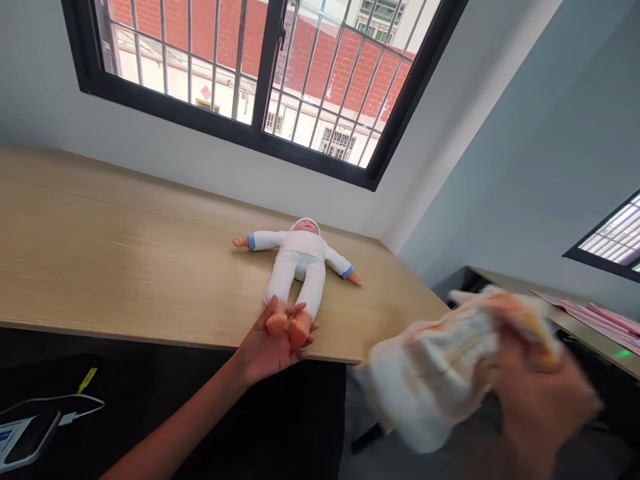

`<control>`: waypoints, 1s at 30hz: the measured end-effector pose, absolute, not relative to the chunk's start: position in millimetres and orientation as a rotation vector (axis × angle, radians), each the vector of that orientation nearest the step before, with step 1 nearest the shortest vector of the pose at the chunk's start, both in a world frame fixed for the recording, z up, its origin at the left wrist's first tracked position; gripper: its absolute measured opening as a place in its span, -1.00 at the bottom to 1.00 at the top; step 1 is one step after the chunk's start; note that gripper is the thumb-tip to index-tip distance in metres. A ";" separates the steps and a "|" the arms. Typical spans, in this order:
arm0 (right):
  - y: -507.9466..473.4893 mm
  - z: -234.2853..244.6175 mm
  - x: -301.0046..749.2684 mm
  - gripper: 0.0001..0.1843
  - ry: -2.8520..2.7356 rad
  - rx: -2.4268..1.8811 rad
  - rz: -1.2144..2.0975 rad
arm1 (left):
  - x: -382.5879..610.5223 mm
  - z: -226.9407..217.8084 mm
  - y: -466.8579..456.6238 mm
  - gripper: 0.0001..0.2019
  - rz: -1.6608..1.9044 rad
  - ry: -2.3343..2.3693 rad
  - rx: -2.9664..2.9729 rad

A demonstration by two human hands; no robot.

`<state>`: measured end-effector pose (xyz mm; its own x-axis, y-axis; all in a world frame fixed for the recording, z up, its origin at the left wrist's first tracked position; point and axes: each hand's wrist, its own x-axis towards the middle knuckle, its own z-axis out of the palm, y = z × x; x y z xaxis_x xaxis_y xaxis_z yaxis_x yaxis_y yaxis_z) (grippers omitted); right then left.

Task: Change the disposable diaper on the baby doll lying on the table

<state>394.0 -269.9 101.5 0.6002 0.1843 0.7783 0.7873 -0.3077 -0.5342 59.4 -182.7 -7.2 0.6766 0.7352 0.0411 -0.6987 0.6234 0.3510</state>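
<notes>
A baby doll (303, 248) in a white suit with blue cuffs lies on its back on the wooden table, arms spread and feet at the near edge. My left hand (273, 343) is around the doll's feet from below, its fingers at the ankles. Off to the right, beyond the table's front edge, my right hand (535, 380) grips a white diaper (425, 380) with orange and yellow marks. Motion blurs both this hand and the diaper, so the diaper's folds are unclear.
The table (125, 267) runs along the wall beneath a barred window (260, 80). Pink cloth (595, 317) lies on another table at the right. A phone (33, 437) with a white cable is at the lower left.
</notes>
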 end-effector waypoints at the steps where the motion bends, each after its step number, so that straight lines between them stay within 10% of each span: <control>1: -268.9 119.8 399.2 -0.58 -0.717 -1.748 -0.885 | 60.7 -7.7 -182.6 -0.48 0.814 0.090 0.356; 5: -249.3 151.3 398.9 -0.77 -0.789 -1.626 -1.199 | 61.9 -4.5 -182.8 -0.43 0.782 0.033 0.354; 10: -212.2 75.6 363.7 -0.75 -1.697 -1.800 -0.844 | 56.0 22.6 -175.5 -0.36 0.778 -0.017 0.417; 16: -204.0 -12.5 307.8 -0.34 -2.052 -2.358 -0.453 | 51.3 73.8 -152.6 -0.45 0.764 -0.074 0.569; 30: -197.3 7.5 268.7 -0.34 -2.179 -2.274 -0.052 | 56.4 163.4 -95.8 -0.56 0.771 -0.048 0.730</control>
<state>268.7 -197.3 7.5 0.0426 0.9989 0.0184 0.9987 -0.0431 0.0289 56.4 -95.8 163.4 0.7286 0.6179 0.2957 -0.6500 0.4873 0.5832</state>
